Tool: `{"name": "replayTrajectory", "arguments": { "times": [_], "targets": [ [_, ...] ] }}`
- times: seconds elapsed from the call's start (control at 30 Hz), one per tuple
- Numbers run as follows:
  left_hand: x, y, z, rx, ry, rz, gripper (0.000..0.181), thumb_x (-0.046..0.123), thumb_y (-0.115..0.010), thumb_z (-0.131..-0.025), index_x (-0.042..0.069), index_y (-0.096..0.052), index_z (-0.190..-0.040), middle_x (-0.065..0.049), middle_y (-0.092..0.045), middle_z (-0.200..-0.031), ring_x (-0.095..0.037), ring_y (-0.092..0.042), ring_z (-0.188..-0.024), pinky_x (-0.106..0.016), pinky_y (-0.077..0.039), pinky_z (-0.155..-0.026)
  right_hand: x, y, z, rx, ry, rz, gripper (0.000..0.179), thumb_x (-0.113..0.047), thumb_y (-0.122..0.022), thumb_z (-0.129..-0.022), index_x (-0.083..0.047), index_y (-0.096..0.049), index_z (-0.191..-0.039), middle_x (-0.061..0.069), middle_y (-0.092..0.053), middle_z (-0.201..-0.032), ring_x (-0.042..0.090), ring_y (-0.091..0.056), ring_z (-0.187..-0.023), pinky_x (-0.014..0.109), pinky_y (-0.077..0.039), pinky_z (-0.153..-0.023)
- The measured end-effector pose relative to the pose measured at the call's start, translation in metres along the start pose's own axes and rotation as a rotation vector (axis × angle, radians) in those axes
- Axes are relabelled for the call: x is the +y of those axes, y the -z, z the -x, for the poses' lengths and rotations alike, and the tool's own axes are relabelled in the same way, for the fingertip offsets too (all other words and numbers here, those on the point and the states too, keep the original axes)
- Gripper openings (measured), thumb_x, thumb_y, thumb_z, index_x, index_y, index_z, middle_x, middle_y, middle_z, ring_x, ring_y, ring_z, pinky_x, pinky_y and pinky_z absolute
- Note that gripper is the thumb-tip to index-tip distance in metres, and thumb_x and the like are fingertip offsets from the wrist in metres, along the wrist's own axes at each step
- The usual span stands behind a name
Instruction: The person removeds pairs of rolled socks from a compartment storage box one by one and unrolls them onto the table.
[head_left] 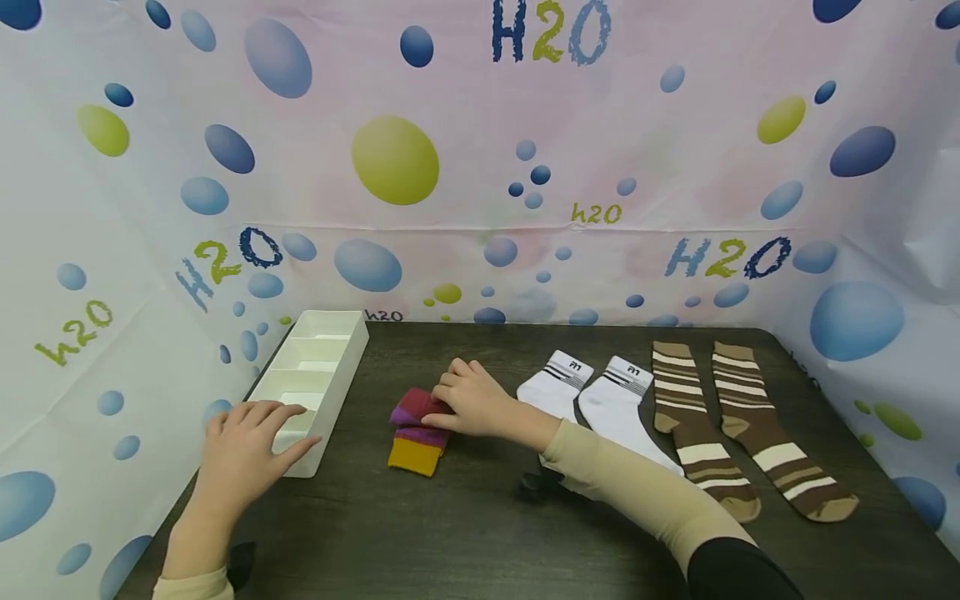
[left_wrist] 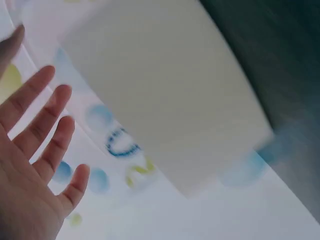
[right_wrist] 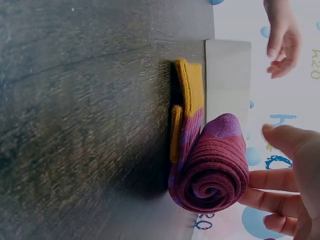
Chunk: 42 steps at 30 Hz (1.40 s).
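A pair of maroon, purple and yellow socks [head_left: 415,457] lies on the dark table, partly rolled from one end. In the right wrist view the roll [right_wrist: 212,175] shows as a maroon spiral, with flat yellow cuffs [right_wrist: 190,87] sticking out. My right hand [head_left: 480,404] touches the roll with its fingertips; in the wrist view the thumb [right_wrist: 285,140] stands apart from it. My left hand [head_left: 243,454] hovers by the near end of a white box with compartments [head_left: 333,408], fingers spread and holding nothing. In the left wrist view the box's wall [left_wrist: 165,90] appears beside that hand.
Right of the rolled socks lie white ankle socks [head_left: 622,417] with black stripes, partly behind my right forearm. Farther right, two brown striped socks [head_left: 780,450] lie flat. A printed backdrop [head_left: 480,108] with blue and green bubbles encloses the table's back and sides.
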<state>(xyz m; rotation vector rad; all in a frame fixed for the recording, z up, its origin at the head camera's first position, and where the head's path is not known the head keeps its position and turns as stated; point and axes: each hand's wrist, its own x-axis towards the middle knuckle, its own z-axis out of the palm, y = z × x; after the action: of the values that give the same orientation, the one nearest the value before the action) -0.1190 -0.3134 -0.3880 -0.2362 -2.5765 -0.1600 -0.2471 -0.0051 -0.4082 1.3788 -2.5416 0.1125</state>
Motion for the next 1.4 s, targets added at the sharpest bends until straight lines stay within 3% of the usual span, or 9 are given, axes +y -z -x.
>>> {"name": "replayTrajectory", "arguments": {
  "times": [0.13,0.2,0.27,0.37,0.53,0.8,0.97,1.13,1.4],
  "targets": [
    [0.021,-0.005,-0.01,0.046,-0.114,0.027,0.059,0.069,-0.046,-0.091,0.016,-0.072,-0.097,-0.007,-0.068,-0.097,-0.033,-0.055,-0.097,-0.059,-0.036,-0.087,0.001,0.0,-0.001,0.015,0.016,0.021,0.034,-0.054,-0.059,-0.092,-0.023,-0.071,-0.101,-0.007,-0.067,-0.097,0.015,-0.047,-0.094,0.029,-0.033,-0.074],
    [0.031,-0.008,-0.016,0.042,-0.167,0.033,0.059,0.067,-0.043,-0.093,0.016,-0.072,-0.096,-0.005,-0.068,-0.096,-0.032,-0.055,-0.096,-0.057,-0.036,-0.087,0.001,-0.001,-0.003,0.023,0.027,0.022,0.03,-0.051,-0.063,-0.091,-0.023,-0.069,-0.099,-0.006,-0.066,-0.098,0.015,-0.047,-0.096,0.029,-0.033,-0.074],
    [0.04,-0.012,-0.021,0.029,-0.221,0.029,0.043,0.057,-0.058,-0.091,0.016,-0.072,-0.096,-0.004,-0.066,-0.095,-0.031,-0.055,-0.095,-0.057,-0.038,-0.087,0.001,-0.003,-0.006,0.023,0.032,0.02,0.028,-0.049,-0.065,-0.09,-0.022,-0.068,-0.099,-0.005,-0.066,-0.099,0.016,-0.048,-0.096,0.029,-0.033,-0.074],
    [0.054,-0.017,-0.028,0.011,-0.294,0.018,0.029,0.037,-0.078,-0.077,0.015,-0.072,-0.095,-0.004,-0.066,-0.094,-0.029,-0.057,-0.094,-0.055,-0.041,-0.087,0.001,-0.006,-0.01,0.013,0.021,0.031,0.027,-0.047,-0.066,-0.089,-0.021,-0.065,-0.098,-0.005,-0.066,-0.097,0.016,-0.048,-0.096,0.029,-0.033,-0.075],
    [0.075,-0.03,-0.032,-0.057,-0.37,0.008,0.03,0.038,-0.081,-0.076,0.015,-0.073,-0.094,-0.002,-0.067,-0.093,-0.025,-0.057,-0.092,-0.048,-0.045,-0.085,0.003,-0.011,-0.017,0.013,0.003,0.06,0.03,-0.048,-0.067,-0.089,-0.022,-0.062,-0.102,-0.006,-0.068,-0.096,0.016,-0.049,-0.093,0.029,-0.033,-0.074],
    [0.1,-0.048,-0.024,-0.366,-0.314,-0.011,0.038,0.046,-0.074,-0.082,0.015,-0.073,-0.104,-0.001,-0.068,-0.102,-0.024,-0.056,-0.101,-0.046,-0.044,-0.09,0.003,-0.013,-0.023,-0.013,-0.002,0.042,0.041,-0.049,-0.068,-0.087,-0.02,-0.062,-0.115,-0.004,-0.068,-0.103,0.017,-0.05,-0.094,0.029,-0.033,-0.074],
    [0.106,-0.056,-0.021,-0.499,-0.281,0.009,0.045,0.046,-0.073,-0.082,0.015,-0.07,-0.114,-0.003,-0.067,-0.112,-0.027,-0.056,-0.108,-0.051,-0.044,-0.093,0.003,-0.014,-0.027,-0.062,-0.028,0.059,0.049,-0.051,-0.07,-0.086,-0.02,-0.06,-0.123,-0.003,-0.066,-0.112,0.018,-0.051,-0.101,0.031,-0.037,-0.08],
    [0.11,-0.058,-0.02,-0.568,-0.244,0.043,0.049,0.046,-0.074,-0.082,0.016,-0.068,-0.12,-0.004,-0.066,-0.12,-0.03,-0.055,-0.112,-0.054,-0.043,-0.094,0.004,-0.018,-0.031,-0.102,-0.058,0.091,0.056,-0.053,-0.071,-0.084,-0.021,-0.057,-0.128,-0.002,-0.065,-0.118,0.018,-0.051,-0.106,0.033,-0.04,-0.084],
    [0.112,-0.06,-0.019,-0.584,-0.201,0.08,0.05,0.045,-0.076,-0.08,0.016,-0.068,-0.12,-0.004,-0.066,-0.121,-0.03,-0.057,-0.111,-0.054,-0.044,-0.093,0.008,-0.026,-0.043,-0.15,-0.108,0.107,0.057,-0.054,-0.069,-0.084,-0.022,-0.056,-0.13,-0.002,-0.063,-0.121,0.018,-0.052,-0.109,0.037,-0.039,-0.088]
  ]
}}
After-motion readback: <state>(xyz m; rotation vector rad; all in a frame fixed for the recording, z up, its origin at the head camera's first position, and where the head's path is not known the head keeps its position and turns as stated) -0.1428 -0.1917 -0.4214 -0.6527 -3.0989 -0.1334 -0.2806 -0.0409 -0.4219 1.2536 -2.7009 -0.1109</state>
